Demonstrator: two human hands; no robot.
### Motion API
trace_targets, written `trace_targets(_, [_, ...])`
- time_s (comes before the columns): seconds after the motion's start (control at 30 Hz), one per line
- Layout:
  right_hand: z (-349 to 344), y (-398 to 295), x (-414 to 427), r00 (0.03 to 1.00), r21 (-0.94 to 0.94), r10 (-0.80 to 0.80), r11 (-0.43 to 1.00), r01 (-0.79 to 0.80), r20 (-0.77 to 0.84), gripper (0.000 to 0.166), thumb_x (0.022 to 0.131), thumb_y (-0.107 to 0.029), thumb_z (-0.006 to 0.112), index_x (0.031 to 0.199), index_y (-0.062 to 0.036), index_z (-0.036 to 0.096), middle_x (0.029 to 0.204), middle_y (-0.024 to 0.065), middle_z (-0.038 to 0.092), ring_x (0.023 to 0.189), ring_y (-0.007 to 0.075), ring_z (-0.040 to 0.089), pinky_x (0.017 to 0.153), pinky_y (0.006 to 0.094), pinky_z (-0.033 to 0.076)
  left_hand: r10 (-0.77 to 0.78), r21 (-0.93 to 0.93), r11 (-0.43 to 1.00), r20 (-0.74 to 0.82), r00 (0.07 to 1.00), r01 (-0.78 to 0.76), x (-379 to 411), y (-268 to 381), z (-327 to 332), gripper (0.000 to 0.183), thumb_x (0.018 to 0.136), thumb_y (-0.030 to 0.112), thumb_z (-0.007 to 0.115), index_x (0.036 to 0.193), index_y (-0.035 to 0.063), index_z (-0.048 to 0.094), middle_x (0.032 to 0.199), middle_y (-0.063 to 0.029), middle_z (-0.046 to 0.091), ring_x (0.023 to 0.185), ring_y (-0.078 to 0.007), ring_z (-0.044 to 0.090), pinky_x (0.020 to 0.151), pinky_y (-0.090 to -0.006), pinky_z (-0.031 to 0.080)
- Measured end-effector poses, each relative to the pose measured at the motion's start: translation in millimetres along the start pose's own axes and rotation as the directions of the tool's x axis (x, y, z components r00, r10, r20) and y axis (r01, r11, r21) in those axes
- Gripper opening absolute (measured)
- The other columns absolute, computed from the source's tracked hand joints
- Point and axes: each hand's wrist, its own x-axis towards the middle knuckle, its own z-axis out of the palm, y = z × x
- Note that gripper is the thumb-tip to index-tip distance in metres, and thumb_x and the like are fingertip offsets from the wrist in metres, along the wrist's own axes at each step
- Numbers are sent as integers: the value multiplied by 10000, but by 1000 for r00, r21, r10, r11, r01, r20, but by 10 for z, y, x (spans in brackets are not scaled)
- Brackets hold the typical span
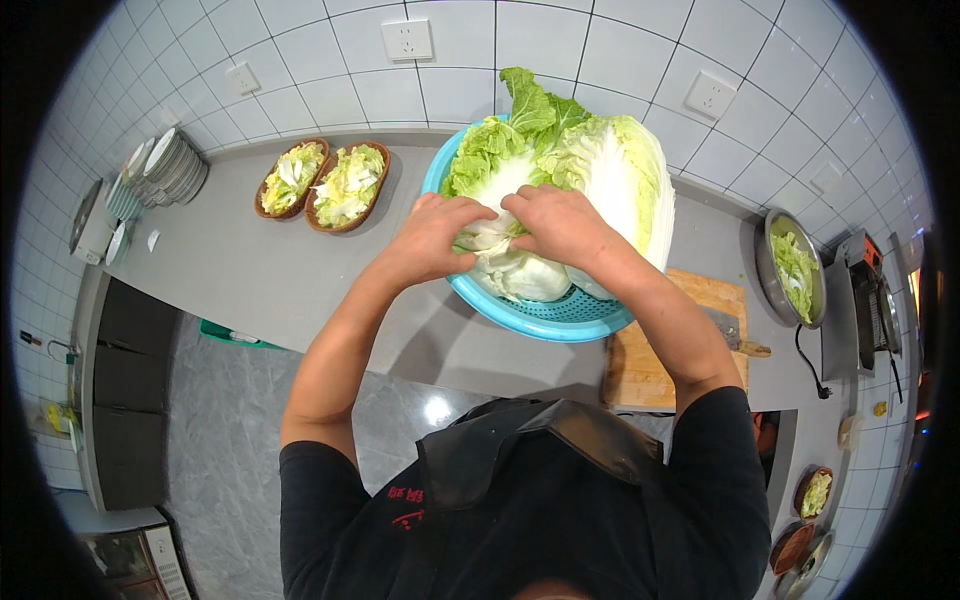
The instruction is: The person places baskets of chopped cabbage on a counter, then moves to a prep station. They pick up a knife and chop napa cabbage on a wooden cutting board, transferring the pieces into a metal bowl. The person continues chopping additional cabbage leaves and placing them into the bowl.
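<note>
A blue plastic colander basket stands on the grey counter, holding several napa cabbages. My left hand lies on the left side of a napa cabbage with green outer leaves, its fingers curled over the base end. My right hand touches the same cabbage from the right, fingers bent close to the left ones. Part of the cabbage under both palms is hidden. Beside it on the right rests a larger whole napa cabbage. Another pale cabbage shows below my hands, near the basket's front.
Right of the basket, a wooden cutting board carries a cleaver. Farther right are a steel bowl of leaves and a metal appliance. Two wicker baskets of cut cabbage and stacked plates stand left.
</note>
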Motion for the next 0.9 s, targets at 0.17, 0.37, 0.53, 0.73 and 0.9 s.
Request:
trace_targets(0.17, [-8,-10,-20,997,17,-7,1000,8,-72,369,654,-233,716,956,-77,572,892,78,566,893,259,557,730,361,483,46,104,994,-64,997,-39,19,-8,63,520,583,139,633,1097,138,559,1042,-45,578,950,-264,499,868,-363,326])
trace_targets(0.37, [-8,8,-23,999,11,16,1000,-15,-47,394,650,-230,723,979,-92,556,907,50,553,899,249,539,717,355,480,3,67,998,12,1000,-4,51,18,-16,548,583,152,648,1115,88,538,1081,-85,576,1010,-273,504,903,-369,328])
trace_targets(0.53, [-18,43,-57,996,-30,-71,997,70,-50,372,648,-220,725,957,-99,557,917,47,555,898,249,539,689,358,492,-11,66,998,-34,999,14,76,69,9,496,573,164,671,1055,78,587,1025,-96,608,949,-287,521,876,-363,356])
trace_targets(0.73, [-340,199,-557,827,136,51,990,31,-560,329,704,-139,690,1003,-83,565,1047,92,558,991,274,513,804,358,466,-37,52,998,4,999,37,73,42,-5,468,595,174,678,1046,81,595,1036,-85,608,962,-257,541,891,-363,335])
trace_targets(0.9, [-372,583,-1071,701,254,415,910,-328,-580,302,719,-102,667,993,-38,558,1076,128,548,1019,307,492,878,384,406,-16,97,995,44,999,12,159,121,8,444,578,156,669,1009,71,604,997,-94,614,938,-278,550,853,-370,370])
